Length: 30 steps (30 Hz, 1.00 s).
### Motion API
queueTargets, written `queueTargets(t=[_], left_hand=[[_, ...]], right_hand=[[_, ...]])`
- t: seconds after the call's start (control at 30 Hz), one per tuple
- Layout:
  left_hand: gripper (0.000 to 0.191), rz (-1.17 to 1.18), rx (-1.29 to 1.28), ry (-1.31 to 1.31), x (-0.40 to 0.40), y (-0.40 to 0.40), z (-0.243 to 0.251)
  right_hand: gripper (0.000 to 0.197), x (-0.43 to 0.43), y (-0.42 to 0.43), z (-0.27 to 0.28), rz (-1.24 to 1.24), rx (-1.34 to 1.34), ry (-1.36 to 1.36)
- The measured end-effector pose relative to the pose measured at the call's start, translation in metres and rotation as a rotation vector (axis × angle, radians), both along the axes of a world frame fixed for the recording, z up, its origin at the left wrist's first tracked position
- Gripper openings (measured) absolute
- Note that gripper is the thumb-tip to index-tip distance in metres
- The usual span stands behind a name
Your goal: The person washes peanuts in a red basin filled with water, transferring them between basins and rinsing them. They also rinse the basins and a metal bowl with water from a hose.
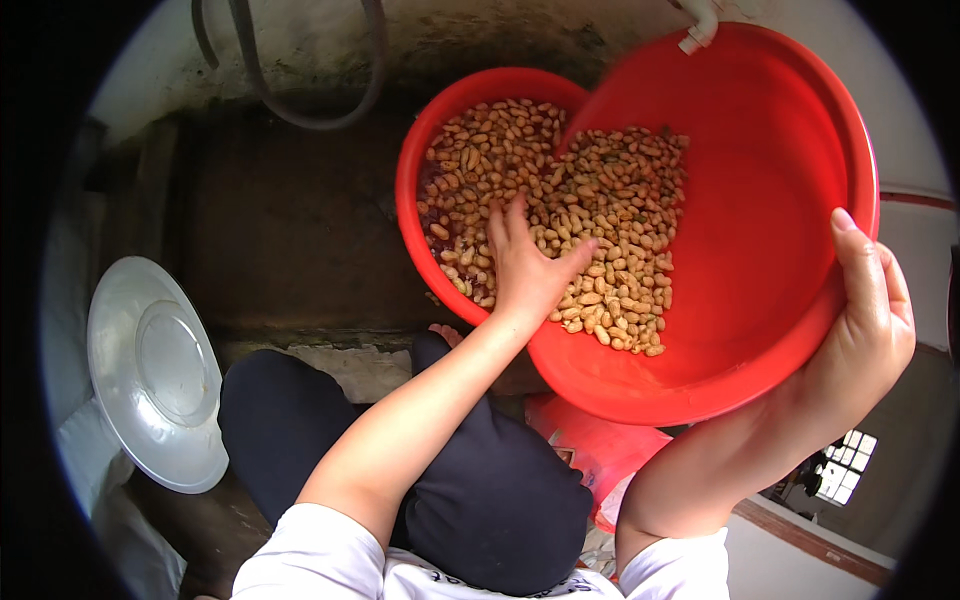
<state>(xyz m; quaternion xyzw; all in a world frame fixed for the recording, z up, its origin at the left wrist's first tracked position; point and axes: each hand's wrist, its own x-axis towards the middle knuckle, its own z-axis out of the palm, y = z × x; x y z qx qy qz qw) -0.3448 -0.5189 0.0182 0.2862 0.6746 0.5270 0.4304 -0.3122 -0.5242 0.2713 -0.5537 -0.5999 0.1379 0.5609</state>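
My right hand (874, 315) grips the rim of a large red plastic basin (757, 247), thumb on its inner side. This basin is tilted, its far-left edge leaning over a second red basin (409, 202). A heap of unshelled peanuts (619, 277) lies along the tilted basin's lower side. More unshelled peanuts (480, 150) fill the second basin, some of them in water. My left hand (525, 274) is spread over the peanuts where the two basins meet. Its fingers are apart, and the fingertips touch the peanuts; it grips nothing that I can see.
A translucent plastic lid or basin (161, 375) leans at the left. A grey hose (259, 82) hangs against the wall at the back. The white pipe end (701, 34) juts out by the tilted basin's far rim. Below that basin is a pink plastic bag (600, 450).
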Motion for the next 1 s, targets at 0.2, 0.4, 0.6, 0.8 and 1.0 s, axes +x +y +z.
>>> queueTargets(t=[0.2, 0.4, 0.6, 0.8, 1.0], left_hand=[[0.054, 0.428, -0.087, -0.294, 0.011, -0.001, -0.019], [0.046, 0.487, 0.055, -0.115, 0.01, -0.001, -0.034], [0.041, 0.439, 0.034, 0.033, 0.004, -0.005, -0.028], [0.039, 0.294, 0.014, 0.349, -0.018, -0.013, -0.025], [0.052, -0.473, 0.892, 0.405, -0.005, -0.007, 0.01]], right_hand=[[0.013, -0.022, -0.006, -0.004, -0.018, -0.064, 0.037], [0.013, -0.023, -0.01, -0.003, -0.018, -0.063, -0.028], [0.013, -0.014, -0.019, 0.005, -0.02, -0.018, -0.071], [0.013, -0.006, -0.027, 0.003, -0.077, 0.011, -0.014], [0.013, -0.009, -0.035, -0.002, -0.03, -0.024, 0.035]])
